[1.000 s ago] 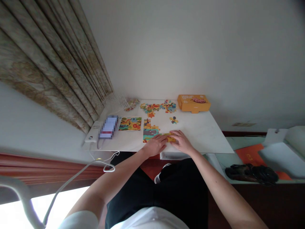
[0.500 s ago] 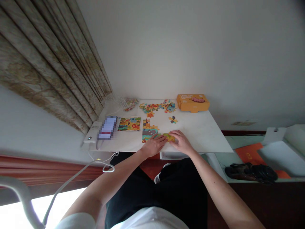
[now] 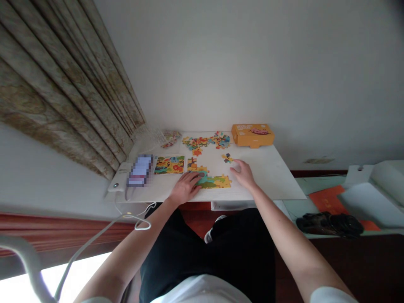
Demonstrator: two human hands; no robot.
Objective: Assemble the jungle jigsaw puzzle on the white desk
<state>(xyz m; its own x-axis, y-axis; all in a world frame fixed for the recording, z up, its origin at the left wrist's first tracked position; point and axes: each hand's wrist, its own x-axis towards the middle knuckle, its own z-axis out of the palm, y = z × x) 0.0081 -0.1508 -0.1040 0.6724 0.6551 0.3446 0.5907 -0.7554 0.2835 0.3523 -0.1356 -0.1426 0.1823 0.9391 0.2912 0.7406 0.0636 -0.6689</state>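
Leaving the joined puzzle part [image 3: 212, 182], the right hand [image 3: 243, 173] now lies released near a loose piece [image 3: 227, 158]; the left hand [image 3: 185, 188] presses flat on the part at the worktop's [image 3: 271, 176] front edge.

Both hands have left the yellow puzzle section [image 3: 221, 182] they covered a second ago, and it now lies in full view at the near edge of the worktop [image 3: 271, 176]. The right hand [image 3: 243, 173] has moved farther away, toward the small loose piece [image 3: 227, 158], fingers spread. The left hand [image 3: 185, 188] has slid left and rests flat on the joined section's [image 3: 202, 176] left end.
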